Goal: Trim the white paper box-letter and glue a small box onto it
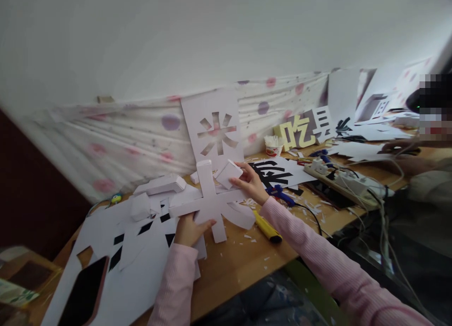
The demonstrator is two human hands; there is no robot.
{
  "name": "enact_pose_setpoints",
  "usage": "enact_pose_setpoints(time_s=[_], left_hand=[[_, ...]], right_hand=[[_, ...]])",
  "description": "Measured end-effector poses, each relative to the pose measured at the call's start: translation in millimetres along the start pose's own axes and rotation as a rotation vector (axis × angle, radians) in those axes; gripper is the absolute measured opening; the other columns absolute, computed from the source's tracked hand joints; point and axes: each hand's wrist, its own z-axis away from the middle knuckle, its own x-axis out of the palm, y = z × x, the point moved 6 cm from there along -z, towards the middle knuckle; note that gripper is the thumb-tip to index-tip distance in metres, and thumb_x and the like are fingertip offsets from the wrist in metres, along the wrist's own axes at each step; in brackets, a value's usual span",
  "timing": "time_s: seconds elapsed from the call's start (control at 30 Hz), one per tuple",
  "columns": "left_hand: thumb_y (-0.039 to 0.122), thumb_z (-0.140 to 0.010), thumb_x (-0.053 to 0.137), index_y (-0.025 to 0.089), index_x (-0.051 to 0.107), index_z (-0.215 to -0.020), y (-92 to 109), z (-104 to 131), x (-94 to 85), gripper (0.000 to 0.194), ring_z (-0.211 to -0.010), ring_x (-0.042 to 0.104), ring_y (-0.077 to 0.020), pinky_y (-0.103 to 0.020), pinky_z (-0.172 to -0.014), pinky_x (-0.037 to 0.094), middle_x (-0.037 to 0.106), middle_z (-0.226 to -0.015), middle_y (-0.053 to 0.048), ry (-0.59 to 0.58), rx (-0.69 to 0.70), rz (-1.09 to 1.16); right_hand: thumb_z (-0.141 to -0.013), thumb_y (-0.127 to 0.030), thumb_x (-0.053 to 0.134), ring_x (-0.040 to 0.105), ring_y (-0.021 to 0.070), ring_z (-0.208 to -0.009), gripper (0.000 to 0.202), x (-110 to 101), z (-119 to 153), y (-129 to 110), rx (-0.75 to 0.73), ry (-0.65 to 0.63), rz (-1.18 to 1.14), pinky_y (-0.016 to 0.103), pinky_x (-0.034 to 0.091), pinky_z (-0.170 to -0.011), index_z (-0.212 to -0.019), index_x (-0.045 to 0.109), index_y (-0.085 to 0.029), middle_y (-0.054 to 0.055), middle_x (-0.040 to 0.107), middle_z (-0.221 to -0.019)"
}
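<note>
A large white foam-board character point(212, 203) stands tilted above the table, its arms spreading out from the middle. My left hand point(192, 228) grips its lower left part, thumb across the front. Between the thumb and fingers of my right hand point(250, 181) is a small white block point(229, 174), held at the character's upper right, beside the upright stroke. Whether the block touches the character I cannot tell. Behind them a white sheet with a cut-out of the same shape point(197, 128) leans on the wall.
A yellow cutter point(267, 227) and a blue glue gun point(280, 194) lie to the right among scraps. Further right is a power strip point(348, 182) with cables, near another person's hand point(397, 148). A phone point(84, 293) rests on white sheets point(132, 274) at front left.
</note>
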Motion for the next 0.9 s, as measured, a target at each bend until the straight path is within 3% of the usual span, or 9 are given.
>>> enact_pose_setpoints(time_s=[0.53,0.77,0.9], left_hand=[[0.045,-0.065,0.079,0.015,0.066,-0.116,-0.5,2.9,-0.5,0.06,-0.12,0.059,-0.0387,-0.052,-0.103,0.045,0.069,-0.118,-0.016,0.024,0.014,-0.016],[0.044,-0.065,0.079,0.013,0.067,-0.115,-3.9,4.2,-3.8,0.061,-0.123,0.056,-0.0383,-0.05,-0.106,0.042,0.068,-0.121,-0.018,-0.012,0.035,0.027],[0.041,-0.067,0.078,0.016,0.065,-0.12,-5.3,5.3,-3.9,0.06,-0.126,0.055,-0.0332,-0.047,-0.109,0.04,0.067,-0.125,-0.015,-0.026,0.053,0.062]], right_hand=[[-0.059,-0.035,0.087,0.067,0.0178,-0.083,0.061,-2.9,-5.4,5.9,0.003,0.008,-0.005,0.032,0.056,-0.075,-0.115,0.064,-0.026,0.0,0.07,-0.101],[-0.064,-0.04,0.084,0.066,0.0177,-0.08,0.065,-3.5,-6.4,8.1,0.029,-0.047,0.027,0.032,0.055,-0.074,-0.124,0.061,-0.026,-0.001,0.072,-0.089],[-0.067,-0.041,0.082,0.066,0.0176,-0.083,0.067,-5.7,-4.2,5.8,0.037,-0.079,0.031,0.031,0.054,-0.075,-0.128,0.059,-0.025,0.001,0.072,-0.095]])
